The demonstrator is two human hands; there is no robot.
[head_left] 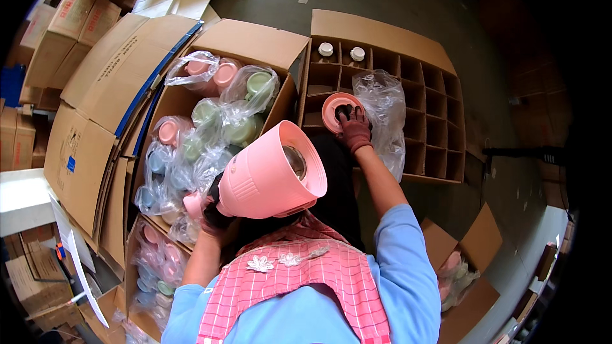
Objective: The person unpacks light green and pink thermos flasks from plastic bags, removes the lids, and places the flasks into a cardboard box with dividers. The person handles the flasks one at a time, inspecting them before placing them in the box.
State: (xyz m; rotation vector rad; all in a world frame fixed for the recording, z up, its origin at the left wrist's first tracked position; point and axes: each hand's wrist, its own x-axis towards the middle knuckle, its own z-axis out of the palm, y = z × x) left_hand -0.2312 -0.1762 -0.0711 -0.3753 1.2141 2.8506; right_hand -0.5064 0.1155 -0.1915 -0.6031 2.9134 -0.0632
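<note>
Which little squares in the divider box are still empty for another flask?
The divider box has bare cells along its right side and back row, right of the two white-capped bottles. It is crowded near the front left, where the right hand presses a pink flask beside the plastic bag.

Left hand (pixel 215 211): fingers mostly hidden behind the pink flask body (pixel 271 172), so the grip can't be read. Right hand (pixel 354 129) covers part of the pink lid (pixel 333 108); what's under it in the divider box (pixel 440 89) is hidden. Lower-right carton (pixel 465 280) contents are too blurred to tell.
</note>
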